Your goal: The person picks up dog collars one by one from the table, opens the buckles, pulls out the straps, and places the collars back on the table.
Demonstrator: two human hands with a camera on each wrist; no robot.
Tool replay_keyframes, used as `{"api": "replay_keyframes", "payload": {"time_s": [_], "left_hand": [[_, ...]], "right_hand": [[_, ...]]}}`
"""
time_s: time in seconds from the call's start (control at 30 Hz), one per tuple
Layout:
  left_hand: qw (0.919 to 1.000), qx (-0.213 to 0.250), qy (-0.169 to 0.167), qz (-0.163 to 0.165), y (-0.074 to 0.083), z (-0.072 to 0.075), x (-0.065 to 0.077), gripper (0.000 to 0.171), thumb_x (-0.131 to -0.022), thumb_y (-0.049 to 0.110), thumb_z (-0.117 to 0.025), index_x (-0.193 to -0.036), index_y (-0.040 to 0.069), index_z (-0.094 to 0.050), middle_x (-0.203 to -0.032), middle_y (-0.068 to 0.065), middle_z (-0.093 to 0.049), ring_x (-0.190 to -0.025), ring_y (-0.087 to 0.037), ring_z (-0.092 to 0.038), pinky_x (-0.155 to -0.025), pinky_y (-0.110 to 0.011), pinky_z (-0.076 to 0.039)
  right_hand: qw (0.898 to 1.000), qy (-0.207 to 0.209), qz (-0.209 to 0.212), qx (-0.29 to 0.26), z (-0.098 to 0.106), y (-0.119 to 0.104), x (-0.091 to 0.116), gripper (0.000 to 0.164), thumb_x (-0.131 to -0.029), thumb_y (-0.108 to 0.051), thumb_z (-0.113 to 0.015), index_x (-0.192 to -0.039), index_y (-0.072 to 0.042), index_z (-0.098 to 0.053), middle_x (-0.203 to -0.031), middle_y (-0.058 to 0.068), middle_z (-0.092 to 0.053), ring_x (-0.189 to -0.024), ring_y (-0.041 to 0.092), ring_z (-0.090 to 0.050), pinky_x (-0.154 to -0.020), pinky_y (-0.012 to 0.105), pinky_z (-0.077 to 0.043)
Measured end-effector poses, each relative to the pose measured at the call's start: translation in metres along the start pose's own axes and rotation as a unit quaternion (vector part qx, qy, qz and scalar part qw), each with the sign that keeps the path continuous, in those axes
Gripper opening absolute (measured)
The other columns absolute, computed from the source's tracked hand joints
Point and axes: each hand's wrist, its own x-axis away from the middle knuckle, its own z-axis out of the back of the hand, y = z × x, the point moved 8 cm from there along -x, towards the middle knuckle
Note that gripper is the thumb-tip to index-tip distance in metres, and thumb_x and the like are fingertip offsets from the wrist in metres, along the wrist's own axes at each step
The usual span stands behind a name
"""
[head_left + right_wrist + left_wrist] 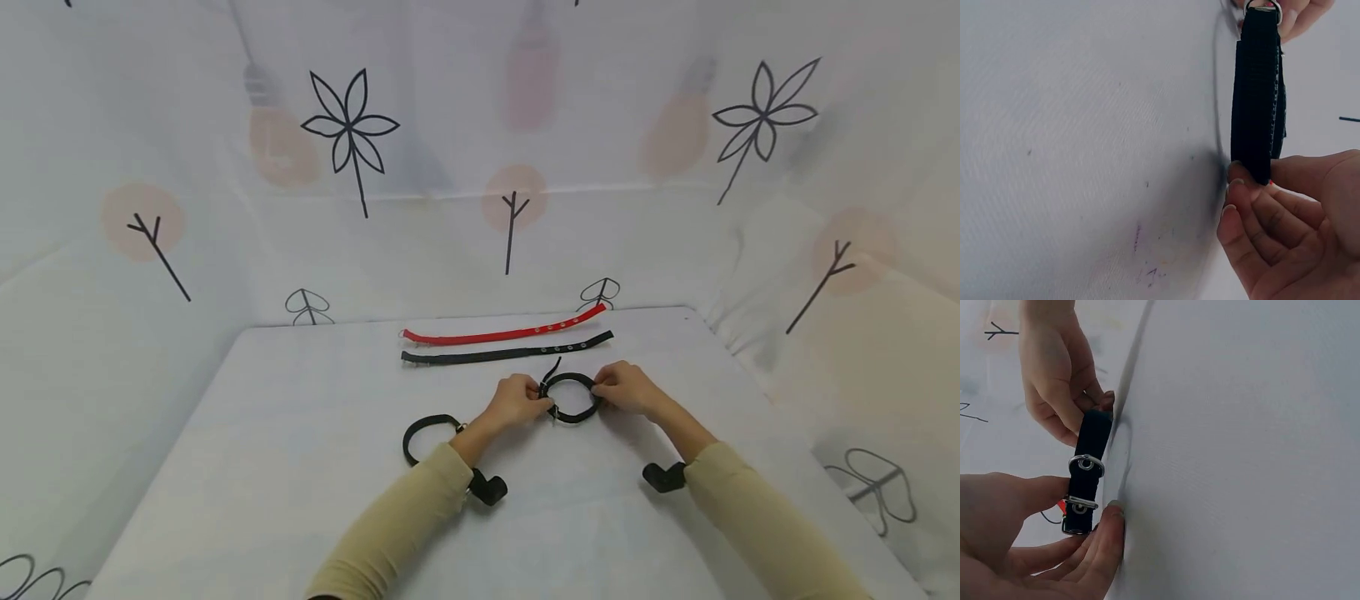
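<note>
A black collar, closed into a ring, is between both hands at the middle right of the table. Its band stands on edge, close over the white surface. My left hand pinches its left side by the buckle, thumb on one edge and fingers on the other. In the left wrist view the collar shows a metal D-ring and buckle. With thumb and fingertips, my right hand pinches the ring's opposite side. The plain band of the collar fills the right wrist view's upper right. A loose strap end sticks up behind the ring.
Behind the hands a red collar and a black collar lie stretched out, side by side. Another looped black collar lies left, partly hidden by my left forearm. A patterned cloth wall borders the white table.
</note>
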Motion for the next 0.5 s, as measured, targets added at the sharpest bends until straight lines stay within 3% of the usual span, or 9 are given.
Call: {"api": "replay_keyframes", "payload": {"time_s": [0.13, 0.3, 0.5], "left_hand": [[0.9976, 0.068, -0.002, 0.013, -0.002, 0.001, 0.002, 0.038, -0.096, 0.016, -0.073, -0.123, -0.008, -0.064, -0.100, -0.012, -0.074, -0.078, -0.014, -0.073, -0.075, -0.025, -0.055], [0.9867, 0.161, 0.023, -0.001, 0.001, 0.016, 0.004, 0.041, -0.096, 0.013, -0.073, -0.131, -0.006, -0.061, -0.110, -0.013, -0.069, -0.083, -0.019, -0.077, -0.084, -0.031, -0.058], [0.9826, 0.173, 0.060, -0.033, 0.007, 0.042, 0.012, 0.041, -0.095, 0.017, -0.075, -0.132, 0.003, -0.065, -0.111, -0.009, -0.070, -0.086, -0.017, -0.076, -0.087, -0.034, -0.057]], "right_hand": [[1.000, 0.007, 0.021, -0.012, -0.001, -0.008, 0.001, 0.027, -0.100, -0.011, -0.061, -0.114, 0.011, -0.065, -0.087, 0.010, -0.070, -0.074, 0.018, -0.062, -0.066, 0.033, -0.051], [0.998, 0.020, 0.051, -0.032, 0.001, -0.023, 0.004, 0.026, -0.101, -0.011, -0.060, -0.114, 0.010, -0.065, -0.080, 0.008, -0.070, -0.069, 0.017, -0.063, -0.063, 0.032, -0.051], [0.995, 0.029, 0.078, -0.054, 0.002, -0.043, 0.007, 0.027, -0.101, -0.014, -0.061, -0.115, 0.009, -0.065, -0.083, 0.015, -0.072, -0.070, 0.020, -0.064, -0.064, 0.033, -0.052]]}}
